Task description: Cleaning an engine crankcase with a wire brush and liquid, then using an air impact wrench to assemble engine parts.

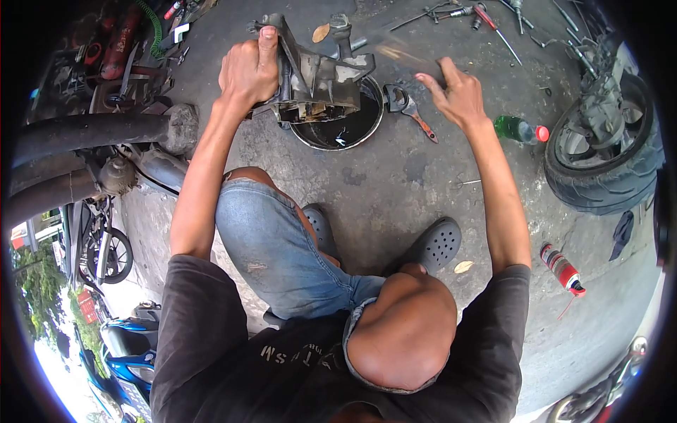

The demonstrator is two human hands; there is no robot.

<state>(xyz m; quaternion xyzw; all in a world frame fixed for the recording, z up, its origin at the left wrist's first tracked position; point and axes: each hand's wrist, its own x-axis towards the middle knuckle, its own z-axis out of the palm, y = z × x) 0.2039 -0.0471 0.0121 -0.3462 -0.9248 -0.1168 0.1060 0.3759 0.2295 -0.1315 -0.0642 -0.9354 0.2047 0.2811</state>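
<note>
My left hand (248, 70) is closed on the upper left side of a grey metal engine casing (321, 77), its thumb lying over the edge. The casing is tilted above a round pan (337, 137) of dark liquid, and its underside hides part of the pan. To the right of the casing is my right hand (458, 92), raised, its thumb and forefinger toward a light-brown, stick-like tool (403, 55). Motion smears that tool, so its kind and the exact grip are unclear. An adjustable wrench (412, 113) with an orange-marked handle lies beside the pan.
A green bottle with a red cap (520, 130) lies right of my right hand, near a wheel with a tyre (599, 155). A spray can (562, 269) lies farther down. Screwdrivers and other tools (497, 32) are scattered at the far side. Thick dark tubes (92, 137) stand at left.
</note>
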